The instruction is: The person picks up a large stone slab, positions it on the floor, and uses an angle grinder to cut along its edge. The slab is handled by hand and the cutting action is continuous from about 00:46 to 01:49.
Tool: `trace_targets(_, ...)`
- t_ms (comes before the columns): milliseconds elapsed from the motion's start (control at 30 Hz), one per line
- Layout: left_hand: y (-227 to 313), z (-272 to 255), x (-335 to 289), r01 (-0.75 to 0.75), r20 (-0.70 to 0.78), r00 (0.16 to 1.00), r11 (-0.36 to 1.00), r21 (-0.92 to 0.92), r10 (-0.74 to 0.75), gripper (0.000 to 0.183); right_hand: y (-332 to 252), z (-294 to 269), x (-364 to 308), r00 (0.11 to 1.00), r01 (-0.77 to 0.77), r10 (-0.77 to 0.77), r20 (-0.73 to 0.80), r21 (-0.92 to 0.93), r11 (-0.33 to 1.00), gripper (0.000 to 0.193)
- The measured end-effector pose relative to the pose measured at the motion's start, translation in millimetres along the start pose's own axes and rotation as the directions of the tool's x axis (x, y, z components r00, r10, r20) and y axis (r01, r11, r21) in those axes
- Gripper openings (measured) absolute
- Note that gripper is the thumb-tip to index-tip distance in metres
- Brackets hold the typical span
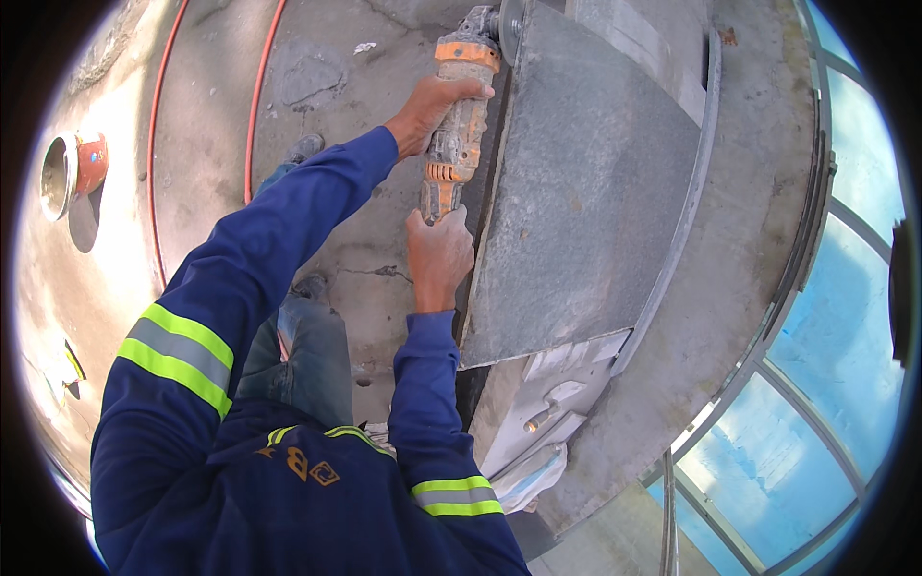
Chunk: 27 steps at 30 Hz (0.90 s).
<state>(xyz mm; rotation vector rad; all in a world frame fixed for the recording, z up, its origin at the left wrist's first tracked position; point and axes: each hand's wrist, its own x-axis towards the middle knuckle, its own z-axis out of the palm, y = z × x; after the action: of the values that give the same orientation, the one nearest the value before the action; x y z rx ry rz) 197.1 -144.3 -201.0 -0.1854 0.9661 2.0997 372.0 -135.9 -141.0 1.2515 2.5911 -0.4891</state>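
We see big grey slab (586, 192) lying flat, left edge straight, right edge following curved metal strip (684, 206). Concrete floor (317, 182) left of slab open, only two red hoses (154, 144) far over and orange pipe end (77, 165) well apart. Glass panels (845, 326) at right. Grinder (457, 125) dusty orange and grey, running along slab's left edge, disc end at top corner. Left hand (434, 110) wrapped tight round grinder body. Right hand (439, 257) clamped on grinder tail, just beside slab edge.
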Motion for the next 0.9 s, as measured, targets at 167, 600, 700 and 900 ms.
trace_targets(167, -1.1, -3.2, 7.5, 0.004, -0.002, 1.0, 1.0, 0.025, -0.004, 0.041, -4.4, -1.3, 4.8, 1.0, -0.024, 0.024, 0.021, 0.0, 1.0, 0.039)
trace_targets(600, 0.8, -2.0, -5.4, 0.008, 0.015, 1.0, 1.0, 0.008, -0.008, 0.041, -1.4, -1.4, -6.2, 1.0, -0.015, 0.015, 0.011, -0.025, 1.0, 0.04)
trace_targets(700, 0.4, 0.2, -11.3, 0.009, -0.001, 1.0, 1.0, -0.002, -0.009, 0.041, -0.5, -2.2, -11.1, 1.0, -0.017, 0.017, 0.007, -0.02, 1.0, 0.041)
trace_targets(900, -1.7, -3.1, -15.9, -0.014, 0.018, 1.0, 1.0, 0.009, 0.014, 0.042, 0.5, -3.8, -16.9, 1.0, -0.019, 0.019, 0.021, -0.023, 1.0, 0.041)
